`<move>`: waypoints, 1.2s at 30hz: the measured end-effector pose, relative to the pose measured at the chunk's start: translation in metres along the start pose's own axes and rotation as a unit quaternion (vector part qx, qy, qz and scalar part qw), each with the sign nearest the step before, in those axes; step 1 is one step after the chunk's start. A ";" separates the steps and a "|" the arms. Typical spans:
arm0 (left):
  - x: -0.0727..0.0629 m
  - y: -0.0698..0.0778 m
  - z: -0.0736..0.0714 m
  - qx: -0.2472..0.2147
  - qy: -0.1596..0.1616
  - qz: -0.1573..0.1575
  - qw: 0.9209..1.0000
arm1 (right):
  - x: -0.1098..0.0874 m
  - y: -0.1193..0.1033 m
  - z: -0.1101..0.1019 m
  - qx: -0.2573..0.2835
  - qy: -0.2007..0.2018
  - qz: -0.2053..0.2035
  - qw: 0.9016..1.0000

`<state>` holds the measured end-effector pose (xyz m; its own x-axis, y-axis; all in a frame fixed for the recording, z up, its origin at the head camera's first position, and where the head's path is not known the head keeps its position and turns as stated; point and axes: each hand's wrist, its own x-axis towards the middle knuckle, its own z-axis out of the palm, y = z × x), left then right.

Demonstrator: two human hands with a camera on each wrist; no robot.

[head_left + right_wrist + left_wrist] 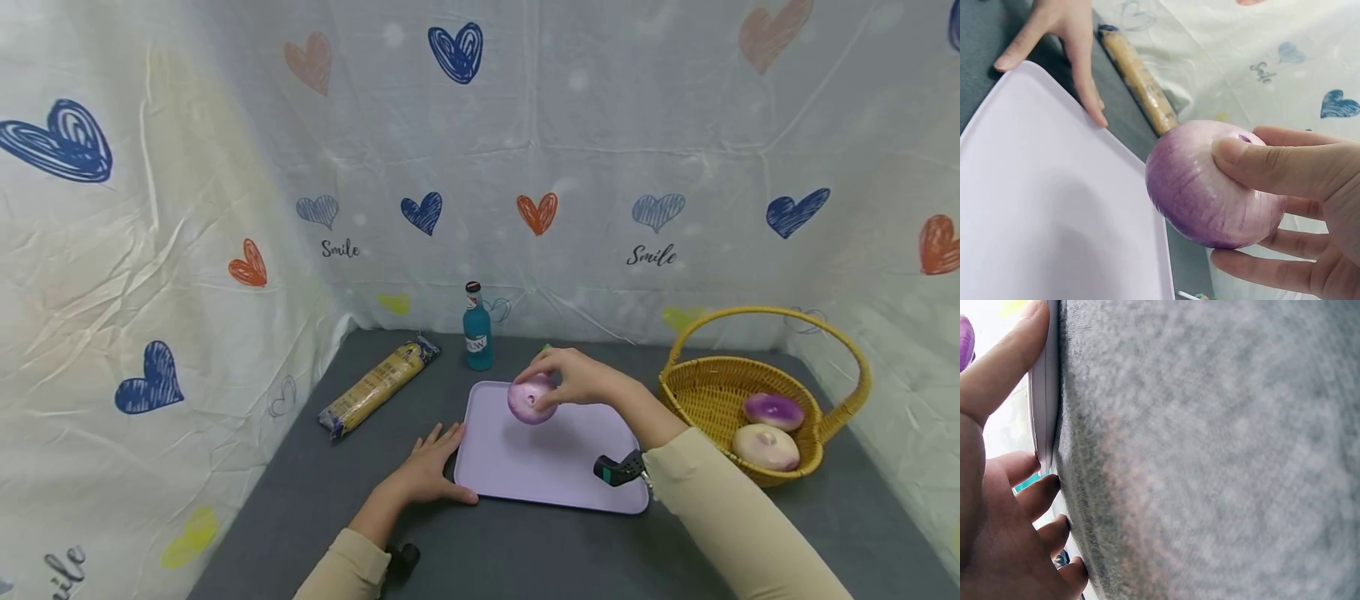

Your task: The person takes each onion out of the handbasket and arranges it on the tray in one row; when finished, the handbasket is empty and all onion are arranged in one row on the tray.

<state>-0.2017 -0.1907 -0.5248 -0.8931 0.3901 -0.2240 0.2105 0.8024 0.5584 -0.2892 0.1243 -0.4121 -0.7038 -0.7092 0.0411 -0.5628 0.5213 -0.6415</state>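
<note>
My right hand grips a purple onion between thumb and fingers. The onion is held above the lilac tray, and a shadow falls on the tray beneath it. In the right wrist view the onion shows its striped purple and pale skin, with the thumb across its top. My left hand touches the tray's left edge, fingers spread and thumb along the near corner. From the left wrist, the thumb lies against the tray's rim and the other fingertips meet the grey cloth.
A yellow wicker basket with a tall handle stands at the right, holding a purple onion and a paler one. Behind the tray stands a blue bottle. A long yellow packet lies at left. Something green peeks out behind my right hand.
</note>
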 end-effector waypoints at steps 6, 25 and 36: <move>-0.001 0.000 0.000 -0.002 0.000 -0.002 1.000 | 0.004 -0.001 0.007 -0.007 -0.002 0.009 1.000; 0.000 -0.001 0.000 -0.002 -0.004 -0.004 1.000 | 0.024 -0.001 0.032 0.007 -0.007 0.007 1.000; 0.000 -0.002 0.001 -0.005 -0.001 0.002 1.000 | 0.031 0.005 0.053 0.014 -0.011 0.019 1.000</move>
<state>-0.2015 -0.1922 -0.5268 -0.8919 0.3932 -0.2234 0.2089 0.7963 0.5678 -0.2907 0.0801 -0.4548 -0.7148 -0.6993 0.0005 -0.5235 0.5345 -0.6635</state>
